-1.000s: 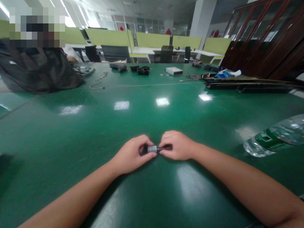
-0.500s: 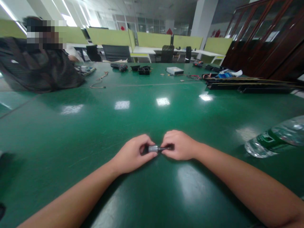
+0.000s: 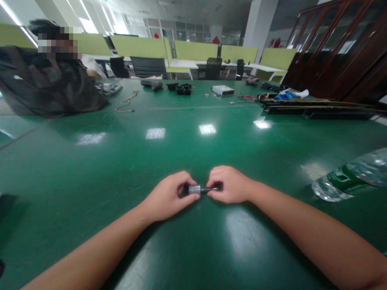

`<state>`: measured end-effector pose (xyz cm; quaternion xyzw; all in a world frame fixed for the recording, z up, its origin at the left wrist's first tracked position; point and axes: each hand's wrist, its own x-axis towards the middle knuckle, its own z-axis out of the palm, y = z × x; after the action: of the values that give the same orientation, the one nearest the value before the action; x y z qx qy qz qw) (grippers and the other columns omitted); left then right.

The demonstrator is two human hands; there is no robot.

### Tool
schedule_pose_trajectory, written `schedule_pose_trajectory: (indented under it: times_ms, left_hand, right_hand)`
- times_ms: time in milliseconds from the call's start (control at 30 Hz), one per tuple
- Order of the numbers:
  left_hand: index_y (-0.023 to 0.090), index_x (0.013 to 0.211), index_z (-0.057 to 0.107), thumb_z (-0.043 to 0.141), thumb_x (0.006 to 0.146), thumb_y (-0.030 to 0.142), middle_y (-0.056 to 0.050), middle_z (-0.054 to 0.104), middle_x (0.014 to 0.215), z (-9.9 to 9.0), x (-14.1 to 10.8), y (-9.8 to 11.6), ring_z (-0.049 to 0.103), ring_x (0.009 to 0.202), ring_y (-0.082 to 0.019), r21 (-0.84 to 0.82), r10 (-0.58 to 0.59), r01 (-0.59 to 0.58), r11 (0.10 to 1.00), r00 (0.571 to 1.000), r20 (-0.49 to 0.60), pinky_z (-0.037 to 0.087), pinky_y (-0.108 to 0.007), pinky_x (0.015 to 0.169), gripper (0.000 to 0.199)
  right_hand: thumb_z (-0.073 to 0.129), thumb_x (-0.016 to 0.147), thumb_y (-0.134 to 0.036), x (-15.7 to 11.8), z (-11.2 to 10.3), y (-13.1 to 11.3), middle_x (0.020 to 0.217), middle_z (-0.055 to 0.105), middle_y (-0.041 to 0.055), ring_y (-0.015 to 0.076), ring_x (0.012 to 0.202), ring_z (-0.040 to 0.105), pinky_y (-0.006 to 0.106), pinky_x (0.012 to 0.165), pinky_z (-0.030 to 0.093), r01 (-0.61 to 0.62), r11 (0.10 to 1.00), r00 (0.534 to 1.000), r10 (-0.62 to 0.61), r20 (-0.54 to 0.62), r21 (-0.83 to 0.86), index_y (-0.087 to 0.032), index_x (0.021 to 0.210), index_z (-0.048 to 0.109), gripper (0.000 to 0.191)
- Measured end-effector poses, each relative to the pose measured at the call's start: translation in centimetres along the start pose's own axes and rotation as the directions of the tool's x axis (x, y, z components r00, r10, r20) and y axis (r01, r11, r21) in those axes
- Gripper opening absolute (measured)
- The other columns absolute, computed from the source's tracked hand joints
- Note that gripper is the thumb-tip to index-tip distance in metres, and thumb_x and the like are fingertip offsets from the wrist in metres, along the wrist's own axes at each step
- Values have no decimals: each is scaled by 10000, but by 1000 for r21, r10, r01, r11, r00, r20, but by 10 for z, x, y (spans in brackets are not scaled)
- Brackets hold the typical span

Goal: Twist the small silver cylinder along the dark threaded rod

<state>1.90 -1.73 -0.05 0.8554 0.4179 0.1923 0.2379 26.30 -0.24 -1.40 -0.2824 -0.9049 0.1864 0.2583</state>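
Between my two hands lies a small grey metal cylinder (image 3: 194,189), with a thin dark ridged rod (image 3: 207,190) running out of its right end. The thumb and index finger of my left hand (image 3: 171,195) close around the cylinder from the left. From the right, my right hand (image 3: 226,185) pinches the rod's far end with curled fingers. That end is partly hidden in the fingers, so its shape is unclear. Both hands are low over the green tabletop (image 3: 187,153). What exact kind of part this is, I cannot tell.
To the right lies a clear plastic bottle (image 3: 341,179) with a green label. A large dark bag (image 3: 51,86) stands at the far left, a person behind it. Along the back are a cable (image 3: 124,105), black parts (image 3: 184,89), a white box (image 3: 223,90) and long black strips (image 3: 317,108).
My right hand has shifted very slightly to the right, showing a little more of the dark rod. My left hand stays where it was.
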Motion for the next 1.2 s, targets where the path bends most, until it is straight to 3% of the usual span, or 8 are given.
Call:
schedule_pose_trajectory:
  times_ms: [333,767,1067,1200]
  left_hand:
    - [192,933,659,654,851,426,11,557,722,-1,0,2,503,640,-146,6,-8,8,1000,1000,15,369,-239,576,248]
    - [187,899,659,647,854,446,19,536,682,-1,1,3,492,609,-139,12,-20,20,1000,1000,-2,368,-238,567,263]
    - [188,928,657,649,859,434,17,544,702,-1,0,2,507,622,-142,16,-25,24,1000,1000,12,370,-246,580,255]
    - [187,946,657,663,847,415,10,564,733,1,1,1,514,636,-148,20,-21,21,1000,1000,1,373,-253,588,248]
  right_hand:
    - [724,741,-193,-2,-6,7,747,670,18,145,713,598,265,695,453,-29,999,999,26,47,45,-166,756,685,50]
    - [725,707,-154,-6,-28,26,728,652,7,113,647,579,221,604,452,-206,968,969,182,166,141,-147,737,694,44]
    - [755,744,-217,-3,-16,16,742,659,13,117,674,590,228,629,445,-160,977,978,138,154,143,-154,769,727,74]
    - [752,788,-265,2,-2,6,777,677,28,137,728,606,256,691,443,-107,991,993,101,68,79,-159,829,744,114]
